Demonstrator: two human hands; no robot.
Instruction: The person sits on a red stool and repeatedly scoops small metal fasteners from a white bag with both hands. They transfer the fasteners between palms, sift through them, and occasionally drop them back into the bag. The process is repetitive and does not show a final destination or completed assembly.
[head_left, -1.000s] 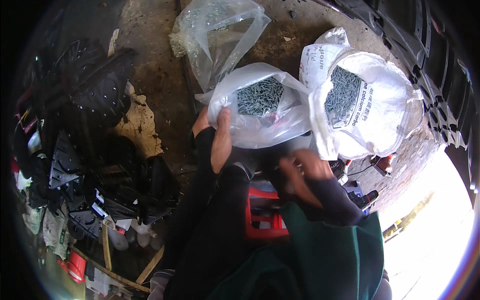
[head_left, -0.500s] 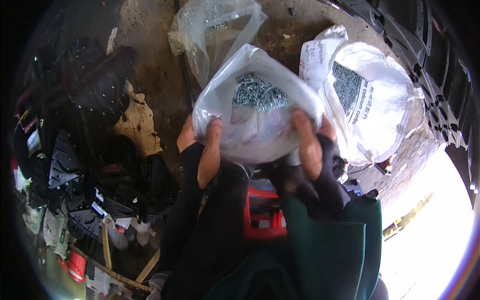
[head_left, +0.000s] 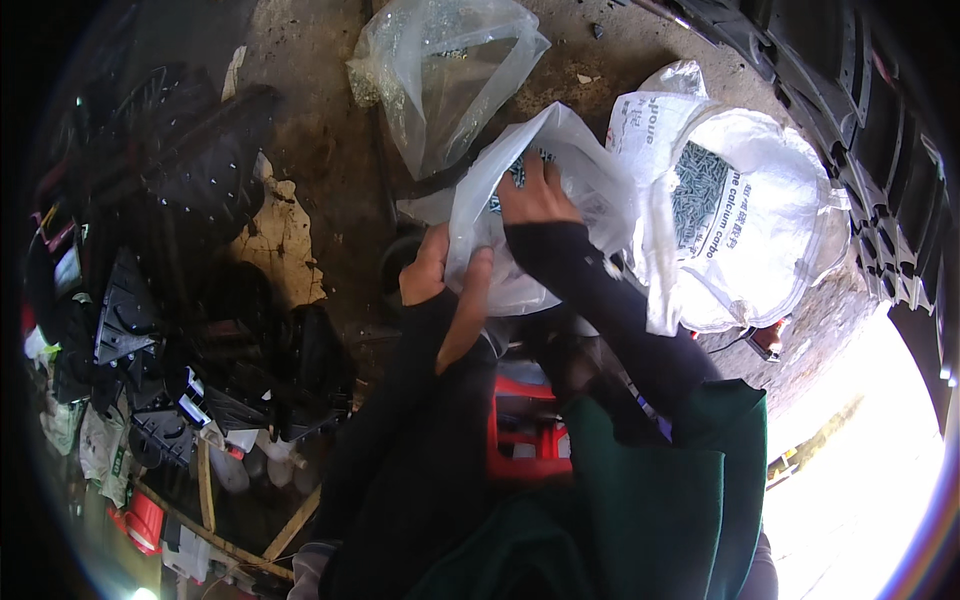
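A clear plastic bag (head_left: 585, 165) with its mouth open stands in front of me, holding small grey metal screws (head_left: 517, 172). My left hand (head_left: 447, 277) grips the bag's near left rim, thumb inside and fingers outside. Inside the mouth is my right hand (head_left: 538, 194), reaching down onto the screws; its fingers point away from me and look slightly spread. Their tips are partly among the screws, and I cannot make out whether any are held. Right of it, a white woven sack (head_left: 765, 220) stands open with more screws (head_left: 700, 185) in it.
Another clear plastic bag (head_left: 440, 100) lies at the far side. Black plastic parts (head_left: 125, 315) are heaped on the left. Dark metal-looking parts (head_left: 880, 220) line the right edge. A red stool (head_left: 530, 465) is beneath me, beside a green cloth (head_left: 650, 490).
My right hand has let go of the bag's right rim and gone into its mouth onto the screws. The left hand still grips the rim, and the bag's opening has narrowed.
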